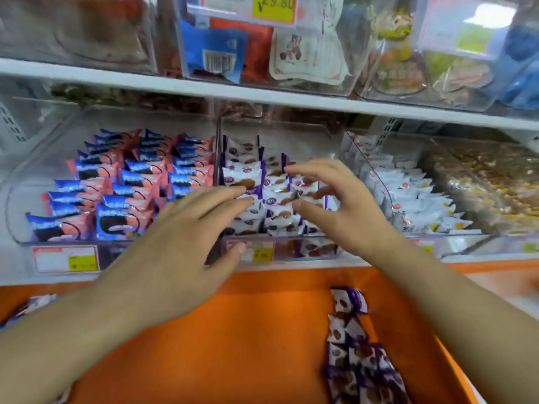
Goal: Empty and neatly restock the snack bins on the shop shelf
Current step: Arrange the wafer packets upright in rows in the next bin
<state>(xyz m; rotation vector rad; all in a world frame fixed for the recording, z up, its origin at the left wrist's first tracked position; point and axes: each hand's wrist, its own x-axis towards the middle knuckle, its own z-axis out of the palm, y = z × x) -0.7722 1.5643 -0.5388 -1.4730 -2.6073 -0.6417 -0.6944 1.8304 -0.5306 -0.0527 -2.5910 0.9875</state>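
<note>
The middle clear bin [291,238] on the lower shelf holds rows of white-and-purple cookie packets [248,170]. My left hand [189,237] reaches in over the bin's front edge, and its straight fingers touch the front-left packets. My right hand [335,199] hovers over the right part of the same bin, its fingers arched and spread and its thumb low by the packets. I see nothing gripped in either hand. More of the same packets [353,351] lie loose on the orange surface [233,330] below the shelf, at the right.
The left bin holds blue-and-pink biscuit packets [116,185]. To the right stand a bin of white packets [408,193] and a bin of golden snacks [481,185]. Price labels [65,259] hang on the bin fronts. The upper shelf [204,88] carries more clear bins.
</note>
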